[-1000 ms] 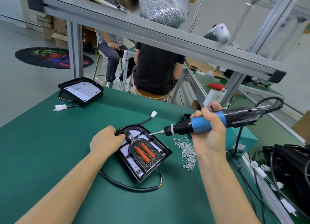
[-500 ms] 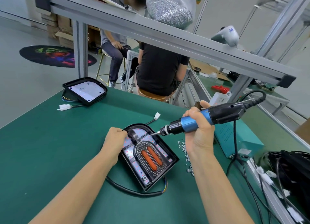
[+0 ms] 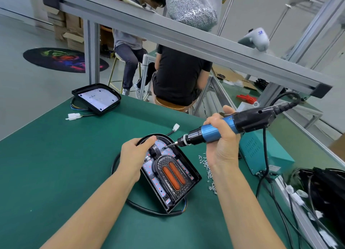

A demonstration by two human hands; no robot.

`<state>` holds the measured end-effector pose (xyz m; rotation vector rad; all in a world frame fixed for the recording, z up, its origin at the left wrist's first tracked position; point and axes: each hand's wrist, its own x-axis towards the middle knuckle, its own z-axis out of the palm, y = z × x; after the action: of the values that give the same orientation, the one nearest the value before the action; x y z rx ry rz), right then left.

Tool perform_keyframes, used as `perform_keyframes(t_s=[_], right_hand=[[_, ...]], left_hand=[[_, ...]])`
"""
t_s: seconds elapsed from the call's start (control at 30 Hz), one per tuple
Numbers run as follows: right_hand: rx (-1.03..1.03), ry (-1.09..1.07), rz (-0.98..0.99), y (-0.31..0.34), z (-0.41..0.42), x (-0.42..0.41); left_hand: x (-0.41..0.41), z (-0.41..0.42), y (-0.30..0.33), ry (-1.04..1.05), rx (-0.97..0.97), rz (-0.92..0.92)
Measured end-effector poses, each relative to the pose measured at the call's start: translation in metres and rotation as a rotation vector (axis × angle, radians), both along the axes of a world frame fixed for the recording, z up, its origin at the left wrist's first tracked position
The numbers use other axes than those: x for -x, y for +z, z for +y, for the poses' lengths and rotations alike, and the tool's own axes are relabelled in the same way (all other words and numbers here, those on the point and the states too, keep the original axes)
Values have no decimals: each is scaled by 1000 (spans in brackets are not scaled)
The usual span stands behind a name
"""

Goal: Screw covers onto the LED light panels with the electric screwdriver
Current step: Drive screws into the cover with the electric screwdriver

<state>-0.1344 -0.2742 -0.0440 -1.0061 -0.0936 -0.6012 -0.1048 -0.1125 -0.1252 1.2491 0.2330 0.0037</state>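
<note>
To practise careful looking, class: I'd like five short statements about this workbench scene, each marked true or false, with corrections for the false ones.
1. The right hand grips the blue-and-black electric screwdriver. True.
2. The screwdriver's tip points at the rounded top end of the black LED light panel with two orange strips. True.
3. The left hand lies flat on the green table mat. False: it holds the panel's left edge.
4. The loose pile of small silver screws lies left of that panel. False: it lies right of it.
5. A second black panel with a white face sits at the far left. True.
</note>
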Motion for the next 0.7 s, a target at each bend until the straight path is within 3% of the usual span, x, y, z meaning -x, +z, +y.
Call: perform_keyframes(t_s=[0.5, 0.7], right_hand=[[86, 7, -3, 1, 3, 1], [193, 105, -99, 7, 10, 5]], left_hand=[[2, -3, -2, 46, -72, -35], [4, -7, -2, 54, -95, -43]])
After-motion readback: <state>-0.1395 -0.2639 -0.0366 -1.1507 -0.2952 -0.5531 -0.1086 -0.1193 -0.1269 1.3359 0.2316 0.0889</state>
